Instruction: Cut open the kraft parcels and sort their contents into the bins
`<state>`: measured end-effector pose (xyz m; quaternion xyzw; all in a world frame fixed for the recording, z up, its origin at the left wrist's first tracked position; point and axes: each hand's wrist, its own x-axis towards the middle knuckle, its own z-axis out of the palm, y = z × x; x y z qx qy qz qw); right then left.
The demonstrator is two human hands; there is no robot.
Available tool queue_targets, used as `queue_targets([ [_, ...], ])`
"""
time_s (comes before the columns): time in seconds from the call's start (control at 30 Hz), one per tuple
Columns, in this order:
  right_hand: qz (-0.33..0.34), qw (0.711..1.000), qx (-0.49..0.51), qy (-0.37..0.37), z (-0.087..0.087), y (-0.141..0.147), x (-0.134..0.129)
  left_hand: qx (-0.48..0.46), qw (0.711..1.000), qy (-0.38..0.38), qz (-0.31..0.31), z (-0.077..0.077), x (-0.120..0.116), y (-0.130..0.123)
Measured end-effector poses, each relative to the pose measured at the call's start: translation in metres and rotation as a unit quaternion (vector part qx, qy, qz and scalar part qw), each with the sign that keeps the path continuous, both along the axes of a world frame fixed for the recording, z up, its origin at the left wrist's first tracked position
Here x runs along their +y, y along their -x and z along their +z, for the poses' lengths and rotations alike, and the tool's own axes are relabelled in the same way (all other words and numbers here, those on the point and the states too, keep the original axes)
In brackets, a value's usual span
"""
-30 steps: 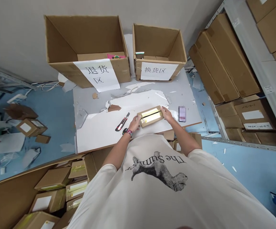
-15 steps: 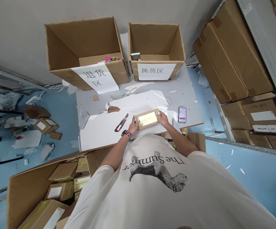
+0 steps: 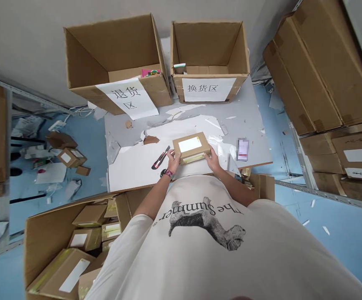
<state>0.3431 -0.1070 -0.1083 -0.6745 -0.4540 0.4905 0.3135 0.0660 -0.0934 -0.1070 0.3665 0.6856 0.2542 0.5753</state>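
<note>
A small brown cardboard box [image 3: 175, 145] with a white label on top and yellowish tape along its near side is held between my two hands over the table's near part. My left hand [image 3: 173, 161] grips its left end, and a watch and a patterned band circle that wrist. At the right end, my right hand [image 3: 211, 159] has its fingers closed on the near corner. Just left of my left hand lies a red and black utility knife [image 3: 161, 157]. Whether the box touches the tabletop I cannot tell.
Two large open cartons with Chinese signs, a left carton [image 3: 113, 98] and a right carton [image 3: 208, 89], stand along the table's back. A phone [image 3: 242, 149] lies at right. Below left, a big carton [image 3: 43, 233] holds several parcels. Shelved boxes [image 3: 321, 71] rise at right.
The box has turned in my hands: its taped side faced up before, and now the white-labelled face is on top. My hands have shifted on its ends. The camera view has moved slightly.
</note>
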Motion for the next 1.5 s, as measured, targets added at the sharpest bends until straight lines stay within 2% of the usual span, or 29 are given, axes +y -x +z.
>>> queue_targets([
  [0.1, -0.007, 0.998, 0.042, 0.049, -0.009, -0.006, -0.012, -0.024, 1.0, 0.011, 0.013, -0.008, -0.002, -0.001],
  [0.2, -0.022, 0.992, 0.098, 0.07, -0.018, -0.012, -0.018, -0.037, 0.999, 0.017, -0.002, -0.014, -0.003, -0.004],
  [0.37, -0.051, 0.987, 0.116, 0.094, -0.026, -0.014, -0.019, -0.037, 0.99, 0.136, -0.002, -0.013, 0.001, -0.005],
  [0.5, -0.02, 0.984, 0.141, 0.109, -0.024, -0.016, -0.014, -0.07, 0.984, 0.163, -0.014, -0.01, 0.003, -0.003],
  [0.73, 0.029, 0.962, 0.158, 0.221, -0.011, -0.023, 0.005, -0.067, 0.977, 0.2, -0.01, -0.01, 0.003, 0.001],
  [0.9, 0.027, 0.96, 0.175, 0.218, -0.011, -0.024, 0.015, -0.13, 0.965, 0.228, -0.024, -0.01, 0.009, 0.009],
  [1.1, -0.022, 0.967, 0.144, 0.209, -0.017, -0.02, 0.016, -0.118, 0.98, 0.158, 0.037, -0.01, 0.006, -0.001],
  [1.27, -0.008, 0.976, 0.116, 0.185, -0.022, -0.019, 0.011, -0.107, 0.988, 0.111, 0.025, -0.008, -0.003, -0.006],
  [1.4, 0.016, 0.982, 0.148, 0.112, -0.024, -0.017, 0.008, -0.091, 0.996, 0.008, 0.017, -0.004, -0.004, -0.01],
  [1.5, 0.023, 0.99, 0.133, 0.036, -0.028, -0.016, 0.006, -0.069, 0.996, -0.06, -0.006, -0.002, 0.0, -0.012],
])
